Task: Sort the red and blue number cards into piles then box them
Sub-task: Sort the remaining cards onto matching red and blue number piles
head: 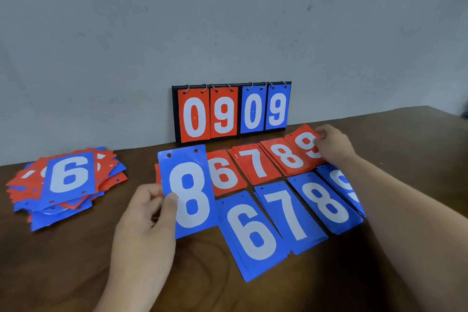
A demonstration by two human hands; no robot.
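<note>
Hands busy: left hand (147,213) pinches blue 8 card (188,192); right hand (334,145) grips red 9 card (305,143) edge.

Scoreboard (231,111) stands at table (405,139) back, against wall (228,20). Card piles (255,167) lie in two rows before it; loose heap (65,185) well left.

Plain indoor room, kind unclear: dark wooden table (76,261) against a scuffed grey wall (228,20).

Red and blue cards (258,167) with white numerals, dark brown wooden table (63,261), grey wall (228,20)
</note>
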